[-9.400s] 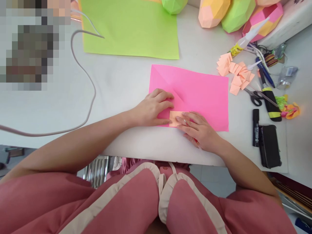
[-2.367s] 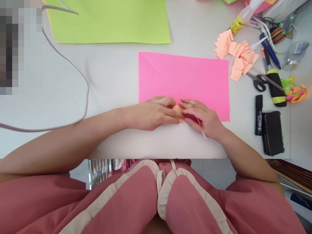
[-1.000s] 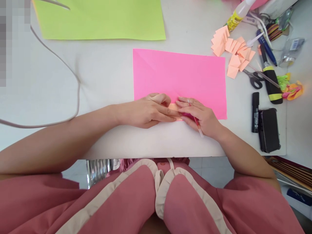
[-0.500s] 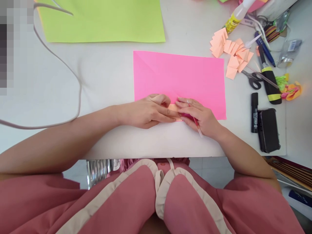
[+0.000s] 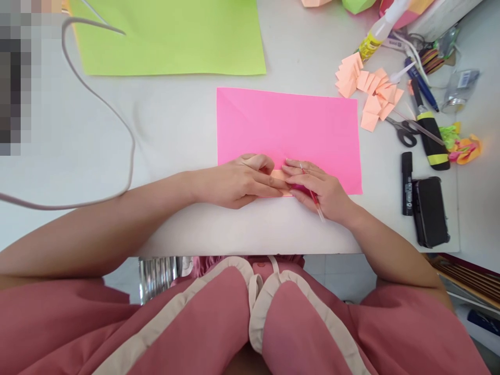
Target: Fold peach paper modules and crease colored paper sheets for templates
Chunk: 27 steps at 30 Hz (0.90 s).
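Head camera, looking down on a white table (image 5: 78, 156).

Near the front edge, flat on the top: a pink paper sheet (image 5: 289, 122), long side toward the body. On the near edge of that sheet, left of its middle: a small peach paper piece (image 5: 278, 174), mostly covered, with only a short strip showing between the two hands.

Approached from the left by the left hand (image 5: 238, 182), index finger stretched along the piece's near side and resting on it, other fingers curled just above. Cannot tell whether pinched there or merely pressed down.

Met from the right by the right hand (image 5: 326, 191), fingertips down on the piece and touching the left fingertips. Clamped between the fingers of that hand: a red pen (image 5: 312, 197), slanting back across the hand toward the table edge.

Farther off, well apart from the hands:
- At the far side, a green paper sheet (image 5: 167, 36).
- At the left, a looping grey cable (image 5: 130, 151).
- Beside the pink sheet's far right corner, a heap of folded peach pieces (image 5: 367, 88), with a glue bottle (image 5: 373, 39) behind it.
- To the right, scissors (image 5: 404, 134), a black-and-yellow marker (image 5: 429, 140), a black marker (image 5: 407, 183) and a black case (image 5: 429, 211).
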Each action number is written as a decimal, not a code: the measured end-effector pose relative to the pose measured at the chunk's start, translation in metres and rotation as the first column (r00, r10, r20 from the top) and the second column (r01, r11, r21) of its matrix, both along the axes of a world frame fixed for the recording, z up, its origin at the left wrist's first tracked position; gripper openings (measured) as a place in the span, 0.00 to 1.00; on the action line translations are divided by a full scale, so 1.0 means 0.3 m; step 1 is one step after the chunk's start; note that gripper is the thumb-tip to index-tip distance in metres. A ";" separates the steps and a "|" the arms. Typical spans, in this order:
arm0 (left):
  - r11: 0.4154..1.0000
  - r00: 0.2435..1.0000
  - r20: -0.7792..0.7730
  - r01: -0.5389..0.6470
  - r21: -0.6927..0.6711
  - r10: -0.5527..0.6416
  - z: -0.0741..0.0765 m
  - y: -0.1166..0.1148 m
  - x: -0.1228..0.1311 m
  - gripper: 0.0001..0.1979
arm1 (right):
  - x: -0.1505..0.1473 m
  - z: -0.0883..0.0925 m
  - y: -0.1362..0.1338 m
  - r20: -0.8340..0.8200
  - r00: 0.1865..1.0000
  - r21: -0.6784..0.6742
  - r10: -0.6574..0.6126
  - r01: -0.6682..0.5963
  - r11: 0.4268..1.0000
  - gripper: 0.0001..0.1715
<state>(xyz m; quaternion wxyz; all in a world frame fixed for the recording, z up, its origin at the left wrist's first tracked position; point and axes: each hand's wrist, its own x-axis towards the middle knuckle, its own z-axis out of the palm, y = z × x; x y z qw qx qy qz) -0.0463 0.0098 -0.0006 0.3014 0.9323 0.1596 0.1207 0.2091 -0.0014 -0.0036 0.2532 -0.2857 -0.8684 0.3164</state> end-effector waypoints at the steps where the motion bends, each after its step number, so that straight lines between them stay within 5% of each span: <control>1: 1.000 1.000 0.006 -0.005 -0.002 0.005 0.000 0.000 0.000 0.21 | 0.000 0.000 0.000 -0.009 1.000 0.006 0.003 -0.003 1.000 0.13; 8: 0.999 0.999 0.041 -0.037 0.038 0.035 -0.013 -0.003 0.001 0.21 | 0.002 -0.002 0.001 -0.049 0.999 -0.004 0.008 -0.008 1.000 0.13; 12: 0.999 0.999 0.040 -0.025 0.041 0.024 -0.012 -0.004 0.005 0.22 | 0.009 0.018 -0.003 -0.102 0.993 -0.139 -0.064 0.049 0.989 0.12; 18: 0.999 0.999 0.029 -0.019 0.049 0.017 -0.004 -0.006 0.007 0.22 | 0.028 0.037 -0.013 -0.245 0.946 -0.452 -0.211 0.081 0.888 0.30; 22: 0.997 0.999 -0.002 -0.045 0.059 0.045 -0.003 -0.009 0.005 0.23 | 0.042 0.036 -0.013 -0.284 0.920 -0.502 -0.271 0.098 0.859 0.34; 27: 0.996 0.999 -0.007 -0.039 0.075 0.039 0.000 -0.009 0.007 0.23 | 0.040 0.074 -0.022 -0.200 0.939 -0.553 -0.280 0.128 0.823 0.23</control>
